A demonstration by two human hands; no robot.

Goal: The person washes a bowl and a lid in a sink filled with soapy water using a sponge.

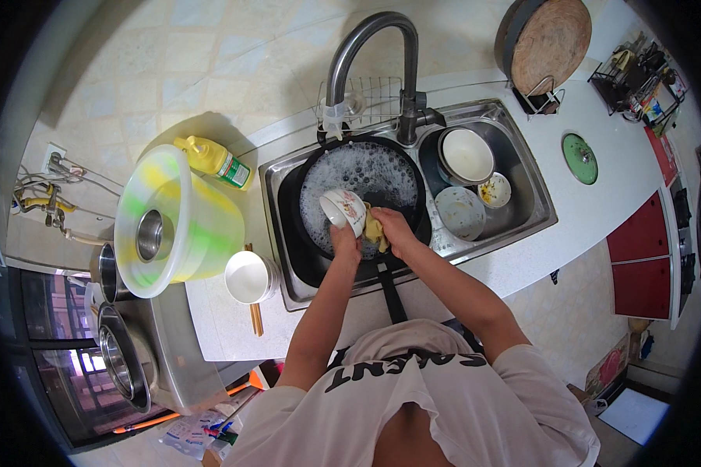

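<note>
My left hand grips a white bowl with a floral pattern, tilted on its side over a black frying pan. Against the bowl's outer base, my right hand holds a yellow cloth. Foamy water fills the pan, which sits over the left basin of a steel sink. In the right basin are a larger bowl on others, a patterned dish and a small bowl with food scraps. Stacked white bowls stand left of the sink, over wooden chopsticks.
A curved faucet arches above the pan. At left are a large plastic tub and a yellow detergent bottle. The pan's handle points towards me. A round wooden cutting board and green lid are at right.
</note>
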